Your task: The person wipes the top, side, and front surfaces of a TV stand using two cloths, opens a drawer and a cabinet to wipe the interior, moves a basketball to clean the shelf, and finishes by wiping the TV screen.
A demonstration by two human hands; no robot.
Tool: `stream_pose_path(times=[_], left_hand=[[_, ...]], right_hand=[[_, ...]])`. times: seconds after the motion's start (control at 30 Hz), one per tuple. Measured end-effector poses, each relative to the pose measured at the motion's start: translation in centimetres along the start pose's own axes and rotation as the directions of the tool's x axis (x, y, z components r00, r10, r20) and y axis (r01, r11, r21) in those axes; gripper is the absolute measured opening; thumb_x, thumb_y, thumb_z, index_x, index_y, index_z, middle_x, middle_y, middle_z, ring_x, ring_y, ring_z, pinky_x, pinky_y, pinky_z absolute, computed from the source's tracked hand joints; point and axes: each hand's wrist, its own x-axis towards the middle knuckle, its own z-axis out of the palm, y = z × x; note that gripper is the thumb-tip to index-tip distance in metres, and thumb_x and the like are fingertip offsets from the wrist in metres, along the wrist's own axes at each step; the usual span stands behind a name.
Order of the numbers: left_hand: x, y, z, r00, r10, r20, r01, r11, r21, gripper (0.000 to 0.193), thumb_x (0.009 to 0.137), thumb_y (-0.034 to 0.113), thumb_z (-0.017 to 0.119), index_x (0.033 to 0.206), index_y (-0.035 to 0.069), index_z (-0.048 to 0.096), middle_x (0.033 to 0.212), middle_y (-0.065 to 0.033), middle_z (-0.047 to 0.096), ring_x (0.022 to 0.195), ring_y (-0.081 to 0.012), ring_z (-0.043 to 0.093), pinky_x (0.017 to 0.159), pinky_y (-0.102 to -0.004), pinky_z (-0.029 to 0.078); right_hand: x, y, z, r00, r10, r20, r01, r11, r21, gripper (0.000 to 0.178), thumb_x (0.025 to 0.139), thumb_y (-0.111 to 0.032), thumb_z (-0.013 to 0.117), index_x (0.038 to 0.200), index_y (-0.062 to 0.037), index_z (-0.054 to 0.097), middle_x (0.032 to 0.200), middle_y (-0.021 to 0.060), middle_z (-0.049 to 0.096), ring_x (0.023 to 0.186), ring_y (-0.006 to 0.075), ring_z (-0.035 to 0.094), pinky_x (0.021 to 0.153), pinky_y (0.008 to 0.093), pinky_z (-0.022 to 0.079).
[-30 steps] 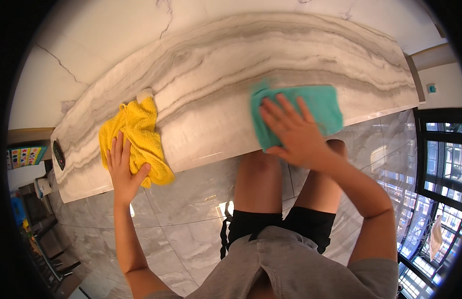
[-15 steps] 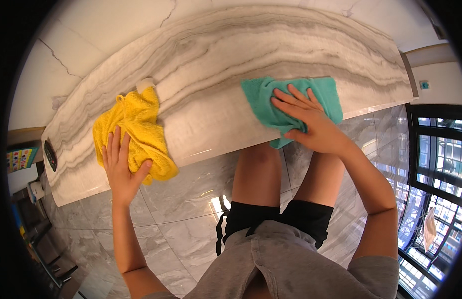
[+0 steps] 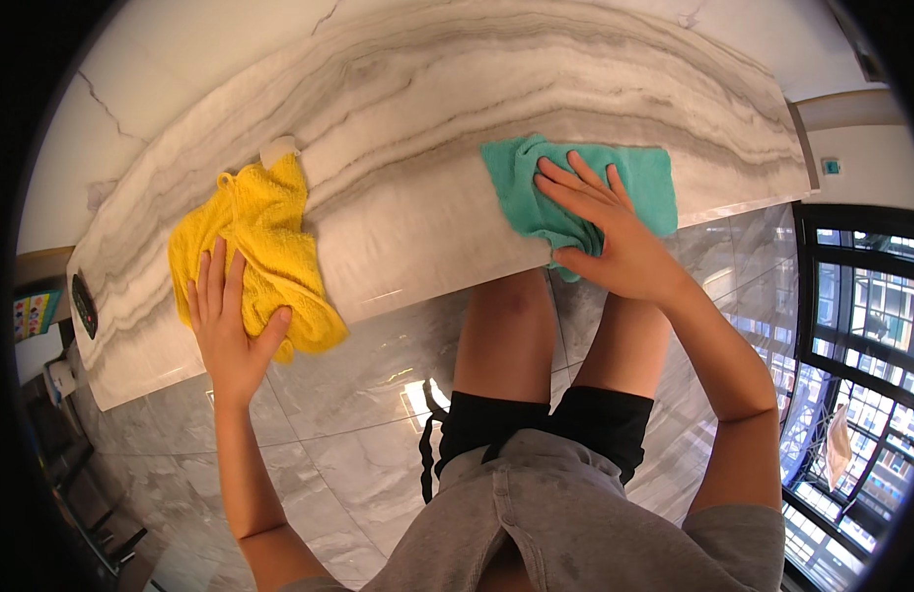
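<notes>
My left hand (image 3: 225,331) lies flat on a yellow terry towel (image 3: 269,212), fingers stretched out and thumb apart. The towel is rumpled, with a small loop and a white tag (image 3: 278,150) at its far end; one near corner reaches the front edge of the marble-patterned counter (image 3: 407,212). To the right, my right hand (image 3: 620,242) is spread over a teal cloth (image 3: 646,183), its fingers apart and pressing down on it. The cloth is bunched beneath the palm, and a near corner droops over the counter's edge. What lies under both cloths is hidden.
A dark oval object with buttons (image 3: 84,306) rests at the counter's left end. Beyond the counter rises a white veined wall (image 3: 210,69). My legs are close to the front edge, above grey floor tiles (image 3: 348,474). Dark-framed windows (image 3: 861,306) stand at the right.
The view has shifted slightly. My left hand and the yellow towel sit a little farther left in the picture. The teal cloth is more bunched under my right palm, and its drooping corner hangs shorter.
</notes>
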Motion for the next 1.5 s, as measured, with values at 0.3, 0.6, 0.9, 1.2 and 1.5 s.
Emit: stream_pose_path(times=[0.3,0.6,0.9,1.2,1.5], left_hand=[[0.0,0.2,-0.1,1.0,-0.014,-0.004,0.014,1.0,0.024,0.067,0.075,0.042,0.06,0.13,0.009,0.04,0.141,-0.009,0.03,0.132,-0.0291,0.023,0.106,-0.0462,0.013],[0.0,0.2,-0.2,1.0,-0.015,-0.001,0.015,1.0,0.019,0.067,0.074,0.04,0.06,0.13,0.009,0.04,0.141,-0.0088,0.03,0.132,-0.0291,0.024,0.106,-0.0457,0.013],[-0.2,0.3,-0.2,1.0,-0.026,-0.006,0.026,0.999,0.033,0.064,0.075,0.037,0.059,0.13,0.008,0.04,0.141,-0.0082,0.031,0.132,-0.0288,0.024,0.107,-0.0448,0.013],[-0.9,0.5,-0.1,0.989,-0.145,0.032,0.145,0.989,0.008,0.058,0.08,0.029,0.053,0.132,0.006,0.037,0.144,-0.0072,0.025,0.135,-0.0262,0.017,0.108,-0.0446,0.008],[1.6,11.6,2.2,0.985,-0.092,0.148,0.075,0.99,0.116,0.091,0.07,0.068,0.052,0.135,0.007,0.031,0.145,-0.0144,0.018,0.136,-0.0301,0.01,0.106,-0.0511,0.002]], right_hand=[[0.2,0.1,-0.1,1.0,-0.024,0.001,0.024,1.0,-0.02,0.066,0.068,-0.007,0.062,0.131,-0.0118,0.041,0.141,0.0047,0.032,0.134,0.0284,0.018,0.107,0.0503,0.004],[0.2,0.2,-0.1,1.0,-0.031,-0.003,0.031,0.999,0.019,0.066,0.066,-0.005,0.06,0.13,-0.0115,0.043,0.14,0.005,0.034,0.134,0.0284,0.018,0.107,0.0502,0.004],[2.7,-0.4,3.0,0.966,-0.259,-0.002,0.254,0.95,-0.183,0.075,0.07,-0.03,0.067,0.135,-0.0121,0.034,0.142,0.0071,0.03,0.133,0.029,0.02,0.107,0.0511,0.009],[8.2,-5.0,9.9,0.839,-0.47,-0.275,0.421,0.88,-0.221,0.05,0.079,-0.041,0.056,0.122,-0.0146,0.051,0.132,0.0042,0.044,0.126,0.026,0.034,0.105,0.0462,0.021],[-5.2,32.0,-20.1,0.855,0.002,-0.519,-0.282,0.842,-0.46,0.051,0.086,-0.042,0.05,0.128,-0.0151,0.045,0.134,0.0074,0.042,0.126,0.03,0.034,0.104,0.0415,0.025]])
